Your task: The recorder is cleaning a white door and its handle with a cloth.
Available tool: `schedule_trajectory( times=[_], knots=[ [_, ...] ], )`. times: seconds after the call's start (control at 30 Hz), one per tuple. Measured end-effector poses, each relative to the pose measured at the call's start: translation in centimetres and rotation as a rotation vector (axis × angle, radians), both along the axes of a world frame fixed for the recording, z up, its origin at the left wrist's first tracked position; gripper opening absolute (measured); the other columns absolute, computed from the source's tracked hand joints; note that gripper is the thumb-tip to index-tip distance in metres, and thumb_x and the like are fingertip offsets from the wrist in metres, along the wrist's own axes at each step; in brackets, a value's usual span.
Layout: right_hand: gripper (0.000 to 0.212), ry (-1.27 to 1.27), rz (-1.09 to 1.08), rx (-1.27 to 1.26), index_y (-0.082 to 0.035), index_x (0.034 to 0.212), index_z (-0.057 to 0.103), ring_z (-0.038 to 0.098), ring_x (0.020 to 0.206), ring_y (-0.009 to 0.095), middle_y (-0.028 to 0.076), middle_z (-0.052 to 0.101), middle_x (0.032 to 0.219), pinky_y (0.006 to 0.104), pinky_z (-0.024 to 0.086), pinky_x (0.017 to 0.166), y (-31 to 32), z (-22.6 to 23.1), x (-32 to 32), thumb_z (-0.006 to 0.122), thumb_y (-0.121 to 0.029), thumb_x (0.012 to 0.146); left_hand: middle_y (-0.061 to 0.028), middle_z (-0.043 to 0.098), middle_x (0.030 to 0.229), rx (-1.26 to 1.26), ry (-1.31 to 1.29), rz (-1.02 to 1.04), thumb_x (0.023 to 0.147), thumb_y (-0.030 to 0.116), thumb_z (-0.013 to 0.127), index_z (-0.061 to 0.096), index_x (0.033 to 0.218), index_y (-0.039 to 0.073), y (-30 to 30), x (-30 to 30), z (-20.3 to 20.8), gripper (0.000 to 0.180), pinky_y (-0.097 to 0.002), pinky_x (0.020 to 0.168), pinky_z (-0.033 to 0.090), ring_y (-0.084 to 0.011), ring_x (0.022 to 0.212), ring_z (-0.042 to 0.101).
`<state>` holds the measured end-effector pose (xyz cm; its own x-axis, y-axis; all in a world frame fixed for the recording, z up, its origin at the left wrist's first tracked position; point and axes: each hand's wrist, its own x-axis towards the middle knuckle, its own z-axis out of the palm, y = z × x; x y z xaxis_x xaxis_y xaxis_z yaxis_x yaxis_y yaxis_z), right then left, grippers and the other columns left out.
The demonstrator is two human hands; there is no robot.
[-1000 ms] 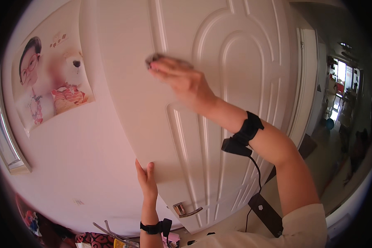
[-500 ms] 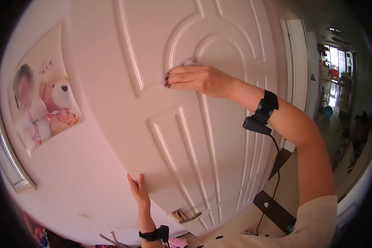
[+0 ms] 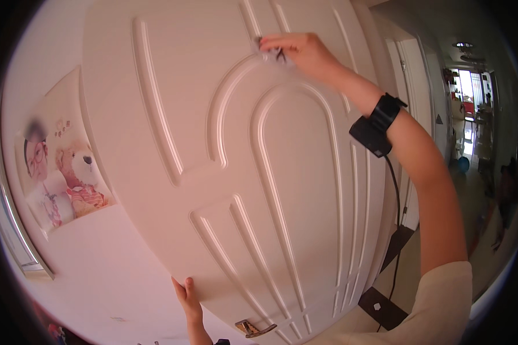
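A pale door point(image 3: 302, 172) with raised curved and straight mouldings fills the middle of the head view. High on it, my right hand point(image 3: 306, 52) presses a crumpled grey cloth point(image 3: 277, 56) against the panel near the top of the arched moulding. Its fingers are closed over the cloth. Lower down, my left hand point(image 3: 187, 293) grips the door's left edge, thumb and a finger showing. A metal lever handle point(image 3: 255, 328) sits on the door to the right of that hand.
On the left wall hangs a poster point(image 3: 66, 167) of a person and a teddy bear. Past the door's right side are a white door frame point(image 3: 411, 86) and a hallway with a blue ball point(image 3: 463, 165). A dark floor strip point(image 3: 383, 307) lies at lower right.
My right hand has moved up the door with the cloth, from beside the arch to near its top. The view has tilted upward. My left hand stays on the door edge.
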<state>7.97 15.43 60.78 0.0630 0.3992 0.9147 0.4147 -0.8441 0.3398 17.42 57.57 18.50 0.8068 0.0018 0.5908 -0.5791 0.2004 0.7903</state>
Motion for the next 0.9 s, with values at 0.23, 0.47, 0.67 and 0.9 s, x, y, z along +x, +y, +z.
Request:
schedule_trajectory(
  times=[0.23, 0.47, 0.67, 0.9],
  knots=[
    [0.035, 0.045, 0.237, 0.048, -0.003, 0.116, 0.066, 0.068, 0.094, 0.028, 0.013, 0.067, 0.12, 0.032, 0.054, 0.085, -0.1, 12.2, 1.3, 0.05, 0.007, 0.086, -0.0104, 0.049, 0.134, 0.015, 0.005, -0.005, 0.098, 0.037, 0.056, 0.031, 0.145, 0.0, -0.1, 0.1, -0.2, 0.065, -0.0336, 0.105, 0.033, -0.0203, 0.122, 0.045],
    [0.039, -0.398, 0.117, -0.09, -0.012, 0.116, 0.067, 0.067, 0.101, 0.024, 0.006, 0.065, 0.123, 0.0323, 0.056, 0.08, -1.2, 6.1, 5.4, 0.05, 0.007, 0.087, -0.0097, 0.051, 0.132, 0.016, 0.009, 0.115, 0.098, 0.036, 0.056, 0.037, 0.143, -0.001, -0.2, -0.3, -0.4, 0.061, -0.0333, 0.104, 0.035, -0.0193, 0.121, 0.047],
    [0.039, -0.278, 0.2, -0.196, -0.012, 0.114, 0.069, 0.066, 0.104, 0.022, 0.004, 0.067, 0.12, 0.0275, 0.053, 0.086, -2.0, -4.6, 3.4, 0.05, 0.011, 0.087, -0.0092, 0.052, 0.132, 0.009, 0.036, 0.166, 0.1, 0.032, 0.053, 0.037, 0.143, 0.0, 0.2, 0.1, -1.2, 0.056, -0.0327, 0.104, 0.035, -0.0184, 0.121, 0.047],
    [0.038, 0.057, 0.369, 0.026, -0.008, 0.112, 0.069, 0.068, 0.091, 0.018, 0.005, 0.068, 0.119, 0.0264, 0.054, 0.077, -5.8, -0.1, -0.3, 0.047, 0.011, 0.087, -0.0093, 0.049, 0.137, 0.017, 0.029, 0.189, 0.102, 0.029, 0.048, 0.035, 0.145, 0.002, 0.4, 0.5, -1.8, 0.052, -0.0334, 0.107, 0.032, -0.0195, 0.125, 0.044]
  ],
)
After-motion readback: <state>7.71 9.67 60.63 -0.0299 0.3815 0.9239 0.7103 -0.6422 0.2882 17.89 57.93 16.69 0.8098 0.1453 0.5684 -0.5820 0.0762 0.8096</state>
